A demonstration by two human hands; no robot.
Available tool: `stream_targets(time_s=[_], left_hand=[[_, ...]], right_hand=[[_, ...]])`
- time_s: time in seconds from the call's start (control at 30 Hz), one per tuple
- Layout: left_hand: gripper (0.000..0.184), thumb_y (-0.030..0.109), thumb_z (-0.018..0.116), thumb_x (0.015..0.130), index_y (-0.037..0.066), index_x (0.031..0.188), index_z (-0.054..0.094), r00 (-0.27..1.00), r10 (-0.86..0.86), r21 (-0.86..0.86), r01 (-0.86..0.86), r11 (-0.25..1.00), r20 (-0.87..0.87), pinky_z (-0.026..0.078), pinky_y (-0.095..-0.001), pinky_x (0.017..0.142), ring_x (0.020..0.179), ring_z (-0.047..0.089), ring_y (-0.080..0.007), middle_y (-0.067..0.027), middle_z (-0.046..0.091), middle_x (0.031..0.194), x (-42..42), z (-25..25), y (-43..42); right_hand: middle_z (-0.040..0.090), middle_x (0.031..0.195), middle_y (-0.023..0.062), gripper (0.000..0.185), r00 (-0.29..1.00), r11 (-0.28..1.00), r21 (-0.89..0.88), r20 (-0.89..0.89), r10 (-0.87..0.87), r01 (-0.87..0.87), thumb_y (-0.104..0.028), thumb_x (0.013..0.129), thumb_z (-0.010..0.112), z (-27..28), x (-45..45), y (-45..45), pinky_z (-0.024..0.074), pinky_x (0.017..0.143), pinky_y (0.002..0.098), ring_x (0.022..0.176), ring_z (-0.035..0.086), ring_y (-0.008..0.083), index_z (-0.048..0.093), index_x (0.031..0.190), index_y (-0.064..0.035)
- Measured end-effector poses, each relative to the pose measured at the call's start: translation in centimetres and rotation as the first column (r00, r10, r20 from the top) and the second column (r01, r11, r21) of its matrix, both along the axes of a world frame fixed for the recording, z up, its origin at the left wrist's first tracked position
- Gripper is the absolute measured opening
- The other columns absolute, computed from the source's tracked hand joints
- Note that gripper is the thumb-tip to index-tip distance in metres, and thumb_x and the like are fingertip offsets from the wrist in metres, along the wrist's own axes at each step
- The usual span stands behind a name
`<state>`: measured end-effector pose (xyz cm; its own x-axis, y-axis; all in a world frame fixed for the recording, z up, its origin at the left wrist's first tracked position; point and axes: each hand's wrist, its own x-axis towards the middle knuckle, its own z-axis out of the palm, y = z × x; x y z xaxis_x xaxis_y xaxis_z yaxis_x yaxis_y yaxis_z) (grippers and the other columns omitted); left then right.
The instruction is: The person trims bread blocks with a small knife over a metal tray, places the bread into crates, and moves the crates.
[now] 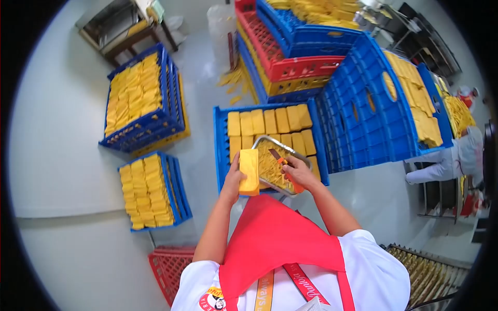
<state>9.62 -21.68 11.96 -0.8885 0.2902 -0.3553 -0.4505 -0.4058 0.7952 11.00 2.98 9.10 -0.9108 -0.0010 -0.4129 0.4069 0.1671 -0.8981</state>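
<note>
My left hand (234, 181) is wrapped round the side of a yellow block (249, 168), held upright over the near part of a blue crate (222, 140). My right hand (301, 173) grips a knife (284, 161) with an orange handle, its dark blade pointing up and left toward the block but apart from it. Between and beneath my hands a metal tray (270, 150) holds thin yellow scraps. Rows of yellow blocks (282, 119) fill the crate behind the tray.
Blue crates with yellow pieces (168, 109) stand at left, with another stack (179, 199) below. Red and blue crates (290, 67) rise ahead, a tall blue crate (353, 109) at right. Scraps (233, 83) lie on the floor. Another person (467, 150) stands at far right.
</note>
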Motion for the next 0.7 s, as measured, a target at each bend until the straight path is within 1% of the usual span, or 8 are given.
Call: stream_targets(time_s=[0.1, 0.17, 0.2, 0.3, 0.47, 0.53, 0.63, 0.7], left_hand=[[0.084, 0.004, 0.047, 0.073, 0.007, 0.153, 0.024, 0.995, -0.016, -0.011, 0.015, 1.000, -0.103, 0.045, -0.0281, 0.096, 0.113, 0.055, -0.0196, -0.0140, 0.051, 0.135, -0.1, 1.9, 1.5], [0.075, 0.008, 0.050, 0.078, 0.006, 0.151, 0.030, 0.967, -0.157, -0.378, 0.071, 0.923, -0.200, 0.043, -0.0247, 0.095, 0.111, 0.054, -0.0152, -0.0119, 0.052, 0.135, -0.5, 3.0, 1.8], [0.067, 0.009, 0.051, 0.085, 0.007, 0.150, 0.033, 0.954, -0.123, -0.284, 0.041, 0.958, -0.275, 0.043, -0.0232, 0.092, 0.107, 0.053, -0.0110, -0.0082, 0.053, 0.133, -0.5, 3.3, 2.3], [0.065, 0.006, 0.050, 0.089, 0.008, 0.151, 0.032, 0.955, -0.080, -0.136, 0.043, 0.990, -0.285, 0.043, -0.0224, 0.092, 0.106, 0.052, -0.0086, -0.0055, 0.052, 0.133, -0.6, 5.2, 3.2], [0.063, 0.006, 0.051, 0.090, 0.012, 0.150, 0.035, 0.952, -0.140, -0.225, 0.078, 0.971, -0.273, 0.043, -0.0231, 0.093, 0.107, 0.052, -0.0076, -0.0038, 0.051, 0.136, -0.7, 5.1, 2.9], [0.063, 0.006, 0.052, 0.089, 0.014, 0.150, 0.036, 0.941, -0.128, -0.211, 0.062, 0.975, -0.314, 0.044, -0.0231, 0.092, 0.106, 0.053, -0.0073, -0.0036, 0.051, 0.136, -0.4, 5.3, 3.2], [0.064, 0.006, 0.052, 0.089, 0.011, 0.150, 0.035, 0.938, -0.165, -0.243, 0.091, 0.966, -0.305, 0.043, -0.0234, 0.092, 0.107, 0.053, -0.0082, -0.0056, 0.052, 0.136, 0.4, 6.4, 3.5], [0.064, 0.006, 0.052, 0.088, 0.009, 0.150, 0.035, 0.935, -0.143, -0.235, 0.066, 0.970, -0.325, 0.043, -0.0233, 0.093, 0.107, 0.053, -0.0085, -0.0063, 0.053, 0.135, 0.3, 5.9, 3.8]], right_hand=[[0.054, 0.072, 0.0038, 0.023, 0.996, 0.979, -0.191, -0.045, -0.080, 0.070, -0.025, 0.095, 0.056, 3.7, -0.9, 0.3, 0.0437, 0.051, 0.0269, 0.058, 0.052, 0.0110, 0.060, 0.102, -0.0033], [0.055, 0.072, 0.0043, 0.025, 0.995, 0.956, -0.279, 0.006, -0.095, 0.093, -0.025, 0.095, 0.054, 5.8, -1.7, 0.6, 0.0427, 0.049, 0.0262, 0.056, 0.051, 0.0113, 0.060, 0.102, -0.0023], [0.053, 0.068, 0.0030, 0.026, 0.997, 0.969, -0.236, -0.005, -0.082, 0.078, -0.028, 0.096, 0.053, 6.3, -1.9, 1.1, 0.0414, 0.049, 0.0258, 0.054, 0.050, 0.0109, 0.060, 0.099, -0.0031], [0.051, 0.064, 0.0011, 0.030, 0.996, 0.986, -0.151, -0.030, -0.082, 0.077, -0.033, 0.096, 0.053, 8.4, -1.0, 0.8, 0.0382, 0.047, 0.0250, 0.051, 0.047, 0.0097, 0.060, 0.091, -0.0048], [0.054, 0.062, 0.0035, 0.038, 0.988, 0.995, -0.042, -0.116, -0.100, 0.095, -0.038, 0.096, 0.055, 8.1, -1.2, 0.5, 0.0403, 0.050, 0.0283, 0.054, 0.051, 0.0113, 0.062, 0.084, -0.0030], [0.058, 0.065, 0.0070, 0.041, 0.959, 0.988, 0.113, -0.273, -0.072, 0.106, -0.039, 0.096, 0.055, 8.4, -1.3, 0.3, 0.0447, 0.058, 0.0323, 0.060, 0.056, 0.0141, 0.065, 0.088, -0.0003], [0.060, 0.068, 0.0098, 0.042, 0.957, 0.982, 0.164, -0.287, -0.046, 0.096, -0.039, 0.095, 0.055, 9.1, -1.1, 0.0, 0.0471, 0.065, 0.0356, 0.066, 0.058, 0.0166, 0.066, 0.094, 0.0007], [0.060, 0.068, 0.0077, 0.041, 0.961, 0.982, 0.175, -0.277, -0.019, 0.070, -0.040, 0.096, 0.055, 8.3, -1.1, -0.1, 0.0461, 0.062, 0.0335, 0.064, 0.056, 0.0150, 0.067, 0.095, -0.0003]])
